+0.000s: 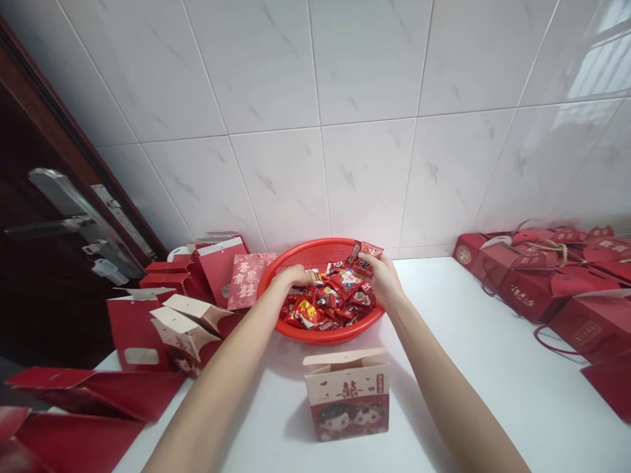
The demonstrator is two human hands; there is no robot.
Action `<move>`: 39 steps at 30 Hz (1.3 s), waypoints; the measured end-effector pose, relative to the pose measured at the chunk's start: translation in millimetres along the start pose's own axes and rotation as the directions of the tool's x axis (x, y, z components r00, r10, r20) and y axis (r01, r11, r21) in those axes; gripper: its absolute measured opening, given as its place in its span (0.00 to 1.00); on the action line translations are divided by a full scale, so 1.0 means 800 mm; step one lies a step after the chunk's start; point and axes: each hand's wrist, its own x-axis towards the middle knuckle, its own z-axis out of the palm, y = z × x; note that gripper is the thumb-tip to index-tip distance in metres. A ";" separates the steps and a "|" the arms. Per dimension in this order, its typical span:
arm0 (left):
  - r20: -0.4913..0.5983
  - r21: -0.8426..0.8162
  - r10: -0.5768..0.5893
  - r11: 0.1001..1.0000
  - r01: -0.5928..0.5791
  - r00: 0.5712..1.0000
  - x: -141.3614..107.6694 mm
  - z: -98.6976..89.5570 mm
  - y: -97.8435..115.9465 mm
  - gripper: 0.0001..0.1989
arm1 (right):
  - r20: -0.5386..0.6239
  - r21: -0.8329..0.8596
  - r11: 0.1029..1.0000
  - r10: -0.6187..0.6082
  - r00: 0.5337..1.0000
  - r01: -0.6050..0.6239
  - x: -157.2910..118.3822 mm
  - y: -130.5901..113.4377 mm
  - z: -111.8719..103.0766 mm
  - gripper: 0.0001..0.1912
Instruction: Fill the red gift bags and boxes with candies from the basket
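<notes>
A red plastic basket (340, 336) full of wrapped candies (328, 299) stands against the wall. At its right rim, my right hand (387, 281) is closed on red candy packets (365, 255), raised slightly above the pile. My left hand (294, 276) reaches over the left rim with curled fingers, close to a yellow and white wrapper (317, 277); its fingertips are partly hidden, so what they hold is unclear. Between my forearms, nearer to me, a cream and red gift box (350, 401) with two cartoon faces stands upright with its top open.
Red and cream gift boxes (135, 328) crowd the table's left side, with a patterned pink-red box (249, 279) touching the basket area. Several red handled boxes (532, 282) line the right side. Behind are a tiled wall (365, 177) and, left, a dark door with a metal handle (83, 223).
</notes>
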 end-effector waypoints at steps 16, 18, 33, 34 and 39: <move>0.190 0.024 -0.056 0.998 0.053 0.980 0.008 0.018 0.009 0.13 | -0.019 0.059 0.998 0.008 1.000 -0.007 -0.003 -0.002 0.005 0.05; 0.189 -0.038 -0.013 0.999 0.020 0.982 0.010 0.017 0.008 0.13 | -0.005 0.056 0.998 0.003 1.000 -0.003 -0.003 -0.001 0.005 0.06; -0.033 -0.793 0.450 0.531 -0.297 0.893 -0.016 -0.010 0.028 0.34 | 0.036 0.024 1.000 -0.007 0.999 0.006 0.002 0.004 0.000 0.07; -0.030 -0.812 0.465 0.505 -0.293 0.885 -0.016 -0.009 0.028 0.35 | 0.040 0.020 1.000 -0.006 0.999 0.005 0.002 0.004 0.000 0.07; -0.038 -0.841 0.502 0.452 -0.299 0.864 -0.010 -0.007 0.026 0.40 | 0.042 0.008 1.000 -0.019 0.999 0.018 0.002 0.003 0.001 0.06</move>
